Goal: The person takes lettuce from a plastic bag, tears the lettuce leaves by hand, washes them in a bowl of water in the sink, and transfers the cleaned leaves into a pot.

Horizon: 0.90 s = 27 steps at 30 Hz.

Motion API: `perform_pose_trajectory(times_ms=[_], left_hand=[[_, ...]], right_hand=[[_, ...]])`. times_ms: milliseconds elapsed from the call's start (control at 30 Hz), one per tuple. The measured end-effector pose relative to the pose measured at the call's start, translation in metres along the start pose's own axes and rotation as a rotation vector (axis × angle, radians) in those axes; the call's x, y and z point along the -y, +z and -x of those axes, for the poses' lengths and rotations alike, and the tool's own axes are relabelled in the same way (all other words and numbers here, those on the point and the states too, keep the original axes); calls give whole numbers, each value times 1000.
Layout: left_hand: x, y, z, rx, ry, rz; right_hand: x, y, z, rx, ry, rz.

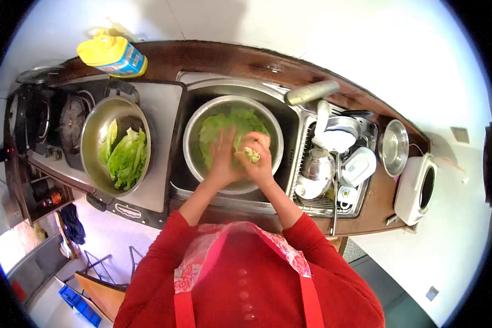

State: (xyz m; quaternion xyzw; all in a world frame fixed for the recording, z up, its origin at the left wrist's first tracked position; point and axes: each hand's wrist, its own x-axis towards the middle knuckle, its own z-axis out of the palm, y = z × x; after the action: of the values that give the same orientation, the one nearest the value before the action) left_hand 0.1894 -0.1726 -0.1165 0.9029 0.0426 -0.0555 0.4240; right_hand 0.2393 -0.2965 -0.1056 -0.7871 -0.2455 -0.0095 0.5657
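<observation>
A round steel basin (279, 134) sits in the sink, with green lettuce leaves (240, 117) in it. My left hand (224, 158) reaches into the basin over the leaves. Its fingers are stretched out and slightly blurred by motion. Close beside it, my right hand (261, 158) is closed around a lettuce piece (251, 154), whose pale, crinkled end shows between the fingers. To the left, a large steel pot (90, 164) contains more lettuce (127, 156).
A cutting board (167, 109) lies left of the sink (181, 174), and a stove (65, 120) is beyond it. A yellow jug (112, 53) stands at the back. On the right are a dish rack with a kettle (318, 165), a metal bowl (393, 147) and a white appliance (413, 191).
</observation>
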Motion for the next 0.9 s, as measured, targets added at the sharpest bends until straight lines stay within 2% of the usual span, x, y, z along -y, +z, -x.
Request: perform_pose_trajectory(times_ms=[67, 167, 233, 333, 400, 467, 600, 733, 800, 867, 900], left_hand=[[-22, -12, 4, -44, 52, 9], [-29, -15, 12, -192, 281, -138], [-52, -25, 15, -158, 247, 259], [-65, -28, 22, -186, 308, 344], [-52, -22, 29, -124, 252, 408], [-38, -9, 24, -130, 284, 474], [-19, 5, 29, -210, 269, 468], [-13, 3, 45, -367, 259, 576], [-17, 1, 53, -449, 194, 710], [-30, -15, 59, -449, 215, 766], [-32, -16, 61, -540, 258, 561]], right_hand=[[22, -4, 0, -41, -90, -67], [49, -15, -1, 10, -145, -127], [63, -20, 2, 47, -147, -180], [76, -26, 3, 78, -180, -225], [84, -28, 6, 91, -171, -268], [80, -25, 6, 98, -208, -273], [86, -24, 10, 151, -245, -163], [97, -37, 18, 234, -123, -100], [93, -47, 27, 215, 25, -273], [74, -52, 37, 214, 107, -430], [55, -54, 45, 227, 125, -384]])
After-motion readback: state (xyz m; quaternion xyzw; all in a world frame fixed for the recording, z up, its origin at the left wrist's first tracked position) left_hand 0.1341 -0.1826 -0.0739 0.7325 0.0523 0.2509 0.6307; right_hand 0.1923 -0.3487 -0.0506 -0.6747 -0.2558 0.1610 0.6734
